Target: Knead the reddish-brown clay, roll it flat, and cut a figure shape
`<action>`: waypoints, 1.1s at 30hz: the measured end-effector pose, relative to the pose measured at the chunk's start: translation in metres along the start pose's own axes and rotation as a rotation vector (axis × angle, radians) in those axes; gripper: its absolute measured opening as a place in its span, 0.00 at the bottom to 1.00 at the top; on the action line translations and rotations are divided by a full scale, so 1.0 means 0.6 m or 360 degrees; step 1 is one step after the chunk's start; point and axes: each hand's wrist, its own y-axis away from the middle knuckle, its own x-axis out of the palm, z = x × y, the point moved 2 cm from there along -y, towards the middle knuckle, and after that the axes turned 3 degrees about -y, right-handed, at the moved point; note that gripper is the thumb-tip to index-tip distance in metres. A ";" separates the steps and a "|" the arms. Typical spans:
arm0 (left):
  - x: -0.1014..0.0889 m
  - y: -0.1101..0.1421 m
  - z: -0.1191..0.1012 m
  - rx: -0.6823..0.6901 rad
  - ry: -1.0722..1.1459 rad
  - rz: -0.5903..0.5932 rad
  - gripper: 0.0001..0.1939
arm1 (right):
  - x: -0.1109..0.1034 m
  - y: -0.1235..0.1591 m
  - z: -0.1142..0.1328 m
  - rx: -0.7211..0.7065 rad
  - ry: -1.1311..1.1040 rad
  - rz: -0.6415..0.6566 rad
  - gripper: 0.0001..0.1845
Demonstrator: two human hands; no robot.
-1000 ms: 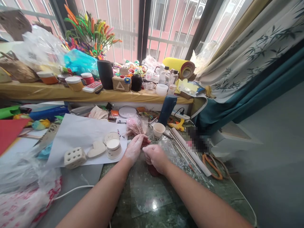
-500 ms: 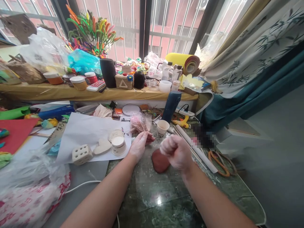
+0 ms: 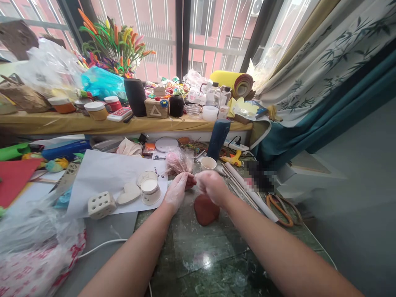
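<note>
My left hand (image 3: 177, 190), dusted with white, pinches the gathered end of a clear plastic bag (image 3: 179, 160) with pink and brown stuff inside. Closed in a fist, my right hand (image 3: 213, 185) meets the left fingertips at that gathered end; whatever lies inside the fist is hidden. Below the fist a flat reddish-brown lump of clay (image 3: 206, 210) rests on the dark green tabletop (image 3: 198, 247). Just behind my right hand stands a pale paper cup (image 3: 208, 163).
Left of my hands, a white sheet (image 3: 93, 173) carries a pale die (image 3: 101, 204), a heart shape (image 3: 128, 193) and a white-filled cup (image 3: 150, 192). A dark blue bottle-like object (image 3: 218, 138), yellow glue gun (image 3: 232, 158), rods (image 3: 250, 192) and orange-handled scissors (image 3: 280, 210) lie behind and right.
My right fist has moved left and away from me, from above the clay to my left fingertips. My left hand keeps its pinch. The whole view has shifted slightly.
</note>
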 end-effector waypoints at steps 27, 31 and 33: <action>0.085 0.078 0.004 0.0714 -0.1839 0.0760 0.39 | -0.131 0.051 -0.024 -0.0332 -0.0431 -0.0464 0.24; 0.099 0.081 -0.006 0.0772 -0.2013 0.0829 0.29 | -0.131 0.051 -0.026 -0.0365 -0.0435 -0.0527 0.23; 0.102 0.081 -0.012 0.0786 -0.2058 0.0832 0.26 | -0.131 0.049 -0.029 -0.0376 -0.0427 -0.0562 0.23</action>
